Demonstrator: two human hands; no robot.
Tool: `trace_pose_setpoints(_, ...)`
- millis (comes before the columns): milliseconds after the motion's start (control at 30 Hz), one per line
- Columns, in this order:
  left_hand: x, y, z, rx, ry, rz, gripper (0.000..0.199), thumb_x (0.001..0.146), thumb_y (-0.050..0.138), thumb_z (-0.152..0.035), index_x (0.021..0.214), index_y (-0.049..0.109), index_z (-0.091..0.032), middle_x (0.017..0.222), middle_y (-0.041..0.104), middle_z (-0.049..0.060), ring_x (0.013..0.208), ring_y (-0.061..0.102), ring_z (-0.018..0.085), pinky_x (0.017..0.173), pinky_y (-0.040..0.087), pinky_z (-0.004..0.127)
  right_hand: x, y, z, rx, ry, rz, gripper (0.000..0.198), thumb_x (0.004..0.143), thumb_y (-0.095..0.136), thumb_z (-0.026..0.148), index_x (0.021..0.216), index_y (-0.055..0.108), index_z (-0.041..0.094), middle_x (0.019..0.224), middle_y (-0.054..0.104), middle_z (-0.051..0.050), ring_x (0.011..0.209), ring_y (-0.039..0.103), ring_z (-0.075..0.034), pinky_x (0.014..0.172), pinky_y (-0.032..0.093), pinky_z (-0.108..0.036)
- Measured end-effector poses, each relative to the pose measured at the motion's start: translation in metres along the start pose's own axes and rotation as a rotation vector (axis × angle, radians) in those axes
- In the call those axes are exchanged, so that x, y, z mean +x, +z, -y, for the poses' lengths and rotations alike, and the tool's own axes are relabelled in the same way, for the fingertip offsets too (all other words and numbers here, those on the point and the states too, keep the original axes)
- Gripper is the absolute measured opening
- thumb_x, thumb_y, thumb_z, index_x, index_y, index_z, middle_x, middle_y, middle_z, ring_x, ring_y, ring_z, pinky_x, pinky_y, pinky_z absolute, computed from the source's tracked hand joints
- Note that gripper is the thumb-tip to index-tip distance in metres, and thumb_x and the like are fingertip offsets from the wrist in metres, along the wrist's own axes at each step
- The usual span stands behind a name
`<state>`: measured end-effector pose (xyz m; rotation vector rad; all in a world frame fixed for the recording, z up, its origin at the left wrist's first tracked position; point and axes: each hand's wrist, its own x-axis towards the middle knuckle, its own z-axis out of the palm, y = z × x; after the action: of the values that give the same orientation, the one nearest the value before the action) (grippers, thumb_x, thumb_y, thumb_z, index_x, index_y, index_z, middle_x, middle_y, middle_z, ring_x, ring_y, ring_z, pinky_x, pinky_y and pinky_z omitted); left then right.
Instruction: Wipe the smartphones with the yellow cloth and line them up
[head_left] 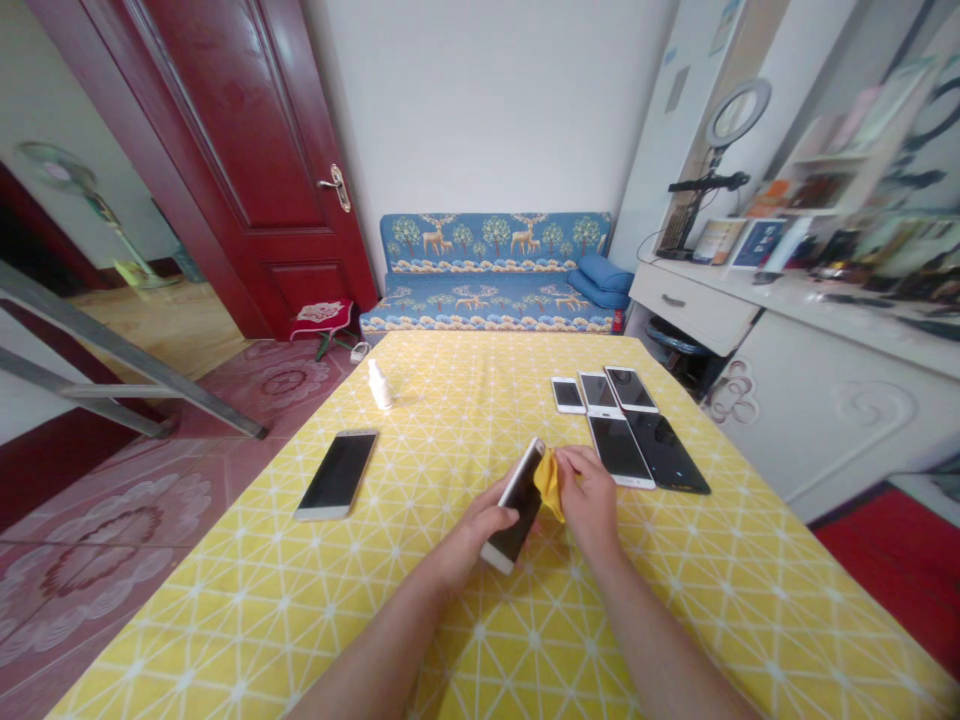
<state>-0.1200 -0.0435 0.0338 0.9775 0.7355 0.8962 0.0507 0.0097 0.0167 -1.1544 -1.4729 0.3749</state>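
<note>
Over the middle of the table, my left hand point(480, 522) is wrapped round a smartphone point(517, 515) with a light frame and dark screen, held tilted with its screen turned toward the right. My right hand point(589, 495) pinches a yellow cloth point(550, 485), which touches the upper right side of that phone. Another smartphone point(339, 475), gold-white with a black screen, lies flat on the left part of the table. Behind it stands a small white bottle point(380, 385). To the right of my hands, several phones point(621, 450) lie face up in two rows.
A yellow patterned tablecloth point(300, 620) covers the table. Past its far edge is a blue sofa point(480, 290). A white dresser point(817, 370) crowded with items stands right; a metal ladder-like frame point(127, 390) and a red stool point(322, 316) are left.
</note>
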Motion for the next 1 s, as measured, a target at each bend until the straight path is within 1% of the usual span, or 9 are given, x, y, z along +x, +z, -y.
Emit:
trace_pose_setpoints(133, 0.005, 0.001, 0.005, -0.151, 0.026, -0.053, 0.051, 0.082, 0.052, -0.038, 0.126, 0.054, -0.013, 0.092, 0.069, 0.014, 0.074, 0.065, 0.024, 0.065, 0.05, 0.034, -0.006, 0.006, -0.001, 0.099, 0.146, 0.017, 0.024, 0.084, 0.058, 0.037, 0.087, 0.07, 0.016, 0.09, 0.065, -0.008, 0.084, 0.061, -0.021, 0.075, 0.048, -0.033)
trace_pose_setpoints(233, 0.007, 0.001, 0.005, -0.157, 0.096, -0.198, 0.039, 0.076, 0.059, -0.029, 0.111, 0.066, -0.012, 0.099, 0.069, 0.012, 0.086, 0.064, 0.022, 0.075, 0.047, 0.029, -0.01, 0.01, -0.002, 0.229, 0.323, 0.026, 0.028, 0.079, 0.064, 0.043, 0.087, 0.069, 0.016, 0.089, 0.068, -0.008, 0.082, 0.062, -0.022, 0.075, 0.048, -0.034)
trace_pose_setpoints(333, 0.009, 0.0, 0.004, -0.173, 0.106, -0.35, 0.033, 0.07, 0.063, -0.024, 0.101, 0.071, -0.014, 0.101, 0.07, 0.008, 0.089, 0.062, 0.021, 0.076, 0.046, 0.026, -0.012, 0.013, -0.003, 0.417, 0.478, -0.001, 0.032, 0.073, 0.07, 0.045, 0.088, 0.069, 0.017, 0.086, 0.07, -0.006, 0.08, 0.063, -0.021, 0.074, 0.049, -0.033)
trace_pose_setpoints(400, 0.009, 0.0, 0.004, -0.192, 0.085, -0.41, 0.033, 0.067, 0.065, -0.023, 0.099, 0.072, -0.015, 0.098, 0.071, 0.007, 0.086, 0.063, 0.021, 0.073, 0.046, 0.026, -0.012, 0.014, -0.003, 0.513, 0.539, -0.044, 0.033, 0.069, 0.074, 0.044, 0.086, 0.068, 0.017, 0.083, 0.069, -0.004, 0.078, 0.063, -0.02, 0.073, 0.049, -0.032)
trace_pose_setpoints(500, 0.009, 0.001, 0.005, -0.173, 0.085, -0.416, 0.033, 0.066, 0.066, -0.022, 0.098, 0.073, -0.015, 0.094, 0.071, 0.006, 0.081, 0.063, 0.02, 0.071, 0.046, 0.027, -0.013, 0.016, -0.002, 0.593, 0.605, -0.095, 0.036, 0.062, 0.079, 0.043, 0.082, 0.066, 0.016, 0.078, 0.068, -0.002, 0.072, 0.062, -0.018, 0.068, 0.048, -0.029)
trace_pose_setpoints(600, 0.01, 0.001, 0.006, -0.086, 0.138, -0.386, 0.033, 0.069, 0.066, -0.023, 0.1, 0.072, -0.016, 0.094, 0.072, 0.006, 0.081, 0.063, 0.021, 0.073, 0.046, 0.027, -0.015, 0.017, 0.002, 0.585, 0.657, -0.102, 0.038, 0.059, 0.08, 0.044, 0.078, 0.065, 0.016, 0.072, 0.066, -0.002, 0.065, 0.059, -0.016, 0.058, 0.046, -0.026)
trace_pose_setpoints(733, 0.013, -0.002, 0.005, 0.048, 0.277, -0.471, 0.029, 0.072, 0.061, -0.023, 0.1, 0.071, -0.017, 0.099, 0.071, 0.005, 0.09, 0.062, 0.022, 0.079, 0.045, 0.029, -0.023, 0.02, 0.016, 0.538, 0.695, 0.035, 0.039, 0.06, 0.078, 0.047, 0.077, 0.063, 0.016, 0.067, 0.064, -0.002, 0.056, 0.056, -0.014, 0.046, 0.042, -0.023)
trace_pose_setpoints(867, 0.016, -0.013, 0.003, 0.153, 0.39, -0.698, 0.024, 0.075, 0.055, -0.024, 0.095, 0.067, -0.017, 0.097, 0.069, 0.005, 0.091, 0.06, 0.022, 0.081, 0.044, 0.03, -0.036, 0.029, 0.033, 0.511, 0.719, 0.206, 0.039, 0.064, 0.075, 0.05, 0.076, 0.062, 0.016, 0.061, 0.062, 0.0, 0.047, 0.053, -0.011, 0.041, 0.039, -0.02)
trace_pose_setpoints(1000, 0.015, -0.02, 0.006, 0.231, 0.462, -0.893, 0.018, 0.08, 0.05, -0.024, 0.097, 0.059, -0.024, 0.094, 0.063, 0.001, 0.09, 0.057, 0.019, 0.083, 0.042, 0.03, -0.044, 0.038, 0.043, 0.525, 0.743, 0.272, 0.039, 0.068, 0.072, 0.052, 0.073, 0.06, 0.016, 0.057, 0.059, 0.003, 0.038, 0.05, -0.008, 0.038, 0.035, -0.018)
